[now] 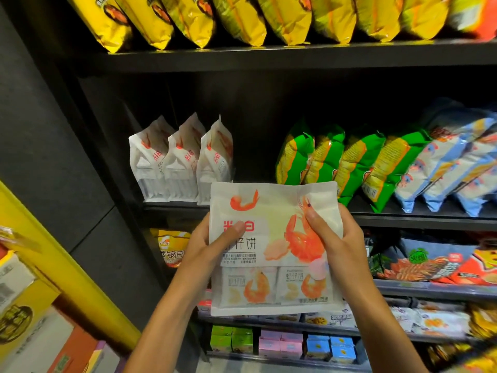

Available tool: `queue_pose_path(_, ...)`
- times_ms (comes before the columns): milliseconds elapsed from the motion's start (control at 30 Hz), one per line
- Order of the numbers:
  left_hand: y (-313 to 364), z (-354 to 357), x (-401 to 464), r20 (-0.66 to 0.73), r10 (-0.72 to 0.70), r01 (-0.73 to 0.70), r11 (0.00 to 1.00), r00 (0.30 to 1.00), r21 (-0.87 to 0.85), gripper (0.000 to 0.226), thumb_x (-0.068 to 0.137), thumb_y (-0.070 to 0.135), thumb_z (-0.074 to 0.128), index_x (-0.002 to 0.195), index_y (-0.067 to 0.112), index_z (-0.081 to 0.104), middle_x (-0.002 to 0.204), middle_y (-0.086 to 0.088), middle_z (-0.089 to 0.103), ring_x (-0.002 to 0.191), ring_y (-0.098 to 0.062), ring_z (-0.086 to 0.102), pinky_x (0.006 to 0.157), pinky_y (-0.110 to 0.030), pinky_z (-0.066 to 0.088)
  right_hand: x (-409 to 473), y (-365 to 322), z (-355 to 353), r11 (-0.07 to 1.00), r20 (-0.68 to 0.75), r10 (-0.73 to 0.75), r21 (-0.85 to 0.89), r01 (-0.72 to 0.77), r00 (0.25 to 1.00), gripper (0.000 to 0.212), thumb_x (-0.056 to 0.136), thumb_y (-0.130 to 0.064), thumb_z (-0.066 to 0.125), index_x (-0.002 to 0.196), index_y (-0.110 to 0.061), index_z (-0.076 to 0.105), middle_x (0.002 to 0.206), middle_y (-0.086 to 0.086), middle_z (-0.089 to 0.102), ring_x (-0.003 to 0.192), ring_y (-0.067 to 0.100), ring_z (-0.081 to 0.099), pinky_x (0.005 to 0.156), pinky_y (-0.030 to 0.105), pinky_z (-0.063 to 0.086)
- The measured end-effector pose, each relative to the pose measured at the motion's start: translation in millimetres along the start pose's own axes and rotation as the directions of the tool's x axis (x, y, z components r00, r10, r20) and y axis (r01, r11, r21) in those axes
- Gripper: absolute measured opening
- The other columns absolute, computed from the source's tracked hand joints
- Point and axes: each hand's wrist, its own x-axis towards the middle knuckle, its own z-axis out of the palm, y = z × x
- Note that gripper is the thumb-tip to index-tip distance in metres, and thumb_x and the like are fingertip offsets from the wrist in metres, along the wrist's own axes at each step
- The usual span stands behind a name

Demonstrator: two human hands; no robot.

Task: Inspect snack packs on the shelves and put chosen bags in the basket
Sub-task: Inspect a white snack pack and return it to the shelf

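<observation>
Both my forearms reach up and forward, bare, wrists slightly bent. My left hand (212,243) grips with its thumb (232,232) laid across the front. My right hand (336,238) pinches likewise, thumb forward, fingers curled out of sight behind.

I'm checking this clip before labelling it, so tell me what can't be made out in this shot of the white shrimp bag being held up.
Head view only:
- Basket: not in frame.
- White shrimp bag: left hand thumb covers part of the red brand characters; small print is too small to read.
- Right hand: fingers hidden behind the bag.
- Yellow bags: tops cut off by the upper edge.
- Blue bags: blurred at the right edge.
</observation>
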Motion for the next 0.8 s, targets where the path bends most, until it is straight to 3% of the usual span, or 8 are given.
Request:
queue_pose_path(133, 5.5, 8.3, -1.8, -0.049, 0.038, -0.041, 0.997, 0.998, -0.066, 0.039, 0.093, 0.030, 0.061, 0.127, 0.009, 0.064, 0.112, -0.015, 0.077, 0.103, -0.033, 0.075, 0.079, -0.038, 0.063, -3.0, -3.8, 1.5, 1.000, 0.016, 0.002, 0.017, -0.002, 1.000, 0.028, 0.094, -0.040, 0.064, 0.120, -0.031, 0.072, 0.118, 0.002, 0.076, 0.115, 0.025, 0.070, 0.105, 0.059, 0.050)
queue_pose_path(233, 4.9, 9.8, -2.4, -0.093, 0.076, -0.084, 0.993, 0.993, -0.079, 0.039, 0.092, 0.028, 0.062, 0.126, 0.011, 0.064, 0.108, -0.014, 0.078, 0.100, -0.032, 0.076, 0.072, -0.034, 0.063, -4.9, -11.2, 4.1, 0.999, 0.021, -0.046, 0.000, 0.046, 0.999, 0.029, 0.096, -0.041, 0.060, 0.121, -0.031, 0.071, 0.120, -0.002, 0.075, 0.116, 0.020, 0.070, 0.106, 0.056, 0.050)
queue_pose_path(333, 4.0, 9.0, -3.8, -0.083, 0.095, -0.106, 0.985, 0.992, -0.136, 0.040, 0.091, 0.020, 0.064, 0.131, 0.019, 0.060, 0.114, -0.011, 0.077, 0.101, -0.028, 0.076, 0.072, -0.034, 0.063, -5.1, -14.4, 4.8, 0.995, 0.014, -0.096, 0.011, 0.096, 0.995, 0.019, 0.101, -0.027, 0.058, 0.115, -0.029, 0.071, 0.116, 0.000, 0.075, 0.112, 0.023, 0.070, 0.097, 0.050, 0.055)
queue_pose_path(433, 4.5, 3.3, -3.8, -0.038, 0.095, -0.101, 0.972, 0.995, -0.212, 0.044, 0.086, 0.008, 0.074, 0.127, 0.020, 0.062, 0.115, -0.014, 0.075, 0.098, -0.030, 0.076, 0.072, -0.038, 0.064, -6.2, -15.0, 4.2, 0.995, 0.003, -0.075, 0.061, 0.074, 0.997, 0.034, 0.099, -0.002, 0.052, 0.098, -0.027, 0.075, 0.100, -0.002, 0.075, 0.095, 0.019, 0.070, 0.081, 0.036, 0.053)
queue_pose_path(533, 1.7, -2.5, 2.1, -0.006, 0.142, -0.140, 0.961, 0.990, -0.237, 0.027, 0.076, -0.001, 0.066, 0.096, 0.015, 0.073, 0.101, -0.013, 0.075, 0.093, -0.028, 0.074, 0.075, -0.035, 0.062, -5.5, -13.2, 4.5, 0.991, -0.031, -0.117, 0.060, 0.119, 0.993, 0.032, 0.089, 0.007, 0.052, 0.080, -0.014, 0.074, 0.091, -0.001, 0.072, 0.089, 0.017, 0.066, 0.078, 0.033, 0.049)
queue_pose_path(633, -1.2, 0.1, 7.9, 0.035, 0.188, -0.166, 0.929, 0.982, -0.331, 0.030, 0.068, -0.013, 0.069, 0.062, 0.017, 0.068, 0.082, -0.002, 0.066, 0.089, -0.019, 0.065, 0.076, -0.026, 0.058, -4.7, -10.3, 7.3, 0.983, -0.071, -0.126, 0.126, 0.135, 0.989, 0.039, 0.087, 0.006, 0.052, 0.065, -0.020, 0.072, 0.090, 0.001, 0.072, 0.088, 0.016, 0.066, 0.077, 0.025, 0.050)
queue_pose_path(733, -3.5, -0.7, 12.3, 0.089, 0.183, -0.132, 0.904, 0.979, -0.408, 0.033, 0.046, 0.011, 0.096, 0.058, 0.019, 0.066, 0.078, 0.003, 0.064, 0.084, -0.014, 0.065, 0.075, -0.025, 0.057, -3.6, -8.2, 9.0, 0.975, -0.062, -0.146, 0.161, 0.155, 0.987, 0.042, 0.086, 0.008, 0.049, 0.061, -0.020, 0.069, 0.088, 0.001, 0.071, 0.087, 0.018, 0.064, 0.080, 0.032, 0.046)
queue_pose_path(800, -5.6, -1.9, 13.9, 0.098, 0.181, -0.123, 0.897, 0.979, -0.424, 0.038, 0.038, 0.017, 0.099, 0.058, 0.019, 0.066, 0.077, 0.003, 0.064, 0.082, -0.013, 0.065, 0.075, -0.025, 0.057, -2.3, -5.6, 8.8, 0.970, -0.062, -0.153, 0.179, 0.162, 0.986, 0.042, 0.084, 0.010, 0.047, 0.059, -0.019, 0.067, 0.087, 0.001, 0.070, 0.087, 0.021, 0.063, 0.082, 0.036, 0.044)
